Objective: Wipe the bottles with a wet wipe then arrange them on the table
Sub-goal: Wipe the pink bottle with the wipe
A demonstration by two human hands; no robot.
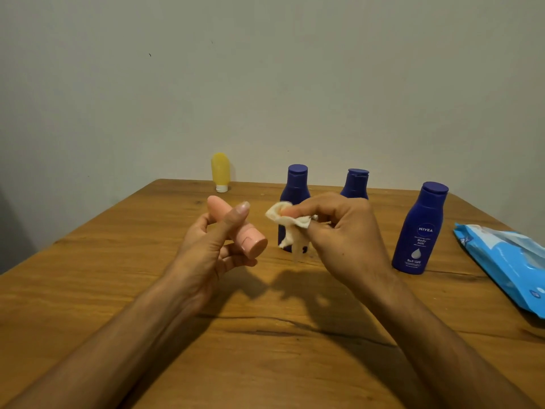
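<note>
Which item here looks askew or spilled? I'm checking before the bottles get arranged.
No spill shows. One oddity: the middle blue bottle at the back seems to have its flip cap slightly ajar, unlike the other two blue bottles. The yellow bottle stands on its cap, probably by design.

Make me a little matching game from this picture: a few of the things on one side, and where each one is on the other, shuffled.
Things:
1. pink bottle
2. wet wipe
3. yellow bottle
4. wipes pack

Places:
A. lying at the table's right edge
B. standing cap-down at the far edge, near the wall
C. held in the left hand
D. bunched in the right hand

Pairs: 1-C, 2-D, 3-B, 4-A
</note>
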